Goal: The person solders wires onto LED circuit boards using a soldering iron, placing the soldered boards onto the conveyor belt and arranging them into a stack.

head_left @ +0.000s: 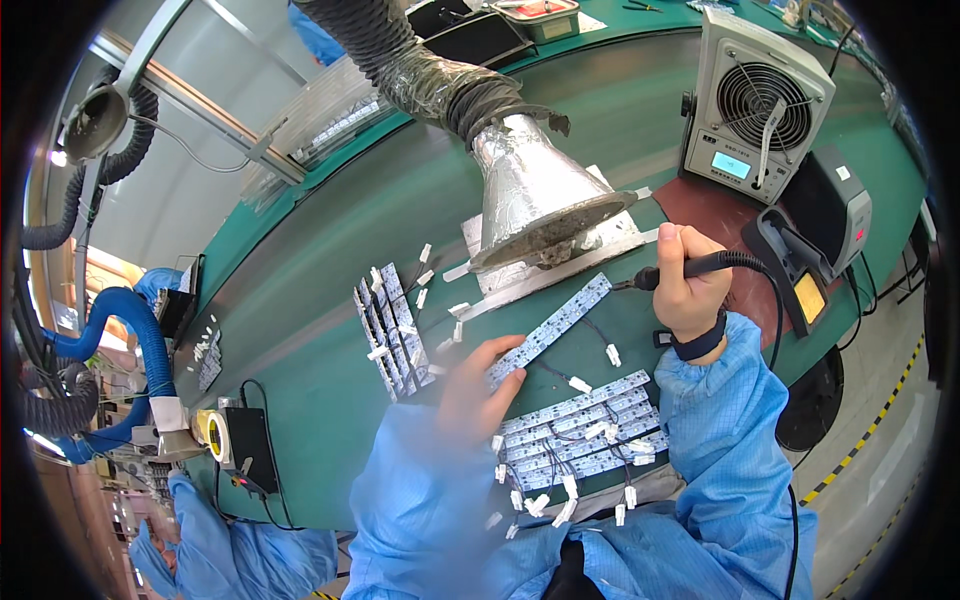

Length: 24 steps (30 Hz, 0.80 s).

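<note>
White strip (556,322), both edges apart from hood (518,185).

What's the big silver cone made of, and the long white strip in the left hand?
The big silver cone looks wrapped in metal foil: shiny and crinkled. The long white strip seems to be pale-coated circuit board, straight and dotted with dark specks; its core material isn't clear.

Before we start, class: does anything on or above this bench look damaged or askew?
Yes: the ridged hose looks worn. Its silver wrapping is crumpled, and a ragged dark flap sticks out near the silver funnel.
</note>
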Tool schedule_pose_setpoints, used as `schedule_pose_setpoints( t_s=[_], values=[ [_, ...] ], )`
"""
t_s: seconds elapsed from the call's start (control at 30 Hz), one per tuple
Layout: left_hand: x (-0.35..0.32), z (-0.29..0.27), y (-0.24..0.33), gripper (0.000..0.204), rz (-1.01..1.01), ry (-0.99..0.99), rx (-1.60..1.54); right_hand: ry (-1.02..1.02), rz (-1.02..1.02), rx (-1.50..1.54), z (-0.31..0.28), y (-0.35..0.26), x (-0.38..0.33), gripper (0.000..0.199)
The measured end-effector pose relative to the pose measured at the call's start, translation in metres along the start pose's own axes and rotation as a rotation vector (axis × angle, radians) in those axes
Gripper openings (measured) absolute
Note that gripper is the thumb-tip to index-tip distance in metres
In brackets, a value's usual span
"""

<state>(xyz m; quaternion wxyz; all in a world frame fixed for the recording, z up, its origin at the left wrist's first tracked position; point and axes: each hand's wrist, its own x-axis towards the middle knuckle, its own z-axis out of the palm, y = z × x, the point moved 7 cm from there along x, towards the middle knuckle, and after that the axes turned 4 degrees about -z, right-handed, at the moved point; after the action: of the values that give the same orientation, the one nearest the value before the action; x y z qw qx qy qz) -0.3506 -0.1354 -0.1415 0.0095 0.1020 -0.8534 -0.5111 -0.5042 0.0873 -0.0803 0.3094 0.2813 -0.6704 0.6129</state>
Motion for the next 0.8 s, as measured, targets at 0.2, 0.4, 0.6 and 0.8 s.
schedule_pose_setpoints(
  t_s=[0.2,0.4,0.6,0.8],
  values=[
    [0.000,0.000,0.000,0.037,0.020,0.004,-0.006,0.018,0.002,0.000,-0.002,0.001,0.000,0.040],
    [0.000,0.000,-0.001,0.037,0.020,0.013,0.011,-0.002,-0.005,-0.006,-0.001,0.004,-0.002,0.040],
    [-0.001,-0.001,0.000,0.039,0.034,0.007,0.014,0.054,0.027,0.024,-0.005,0.006,0.001,0.041],
    [-0.001,0.001,-0.001,0.043,0.019,-0.024,0.002,0.154,0.086,0.015,-0.017,0.018,0.003,0.042]
  ],
)
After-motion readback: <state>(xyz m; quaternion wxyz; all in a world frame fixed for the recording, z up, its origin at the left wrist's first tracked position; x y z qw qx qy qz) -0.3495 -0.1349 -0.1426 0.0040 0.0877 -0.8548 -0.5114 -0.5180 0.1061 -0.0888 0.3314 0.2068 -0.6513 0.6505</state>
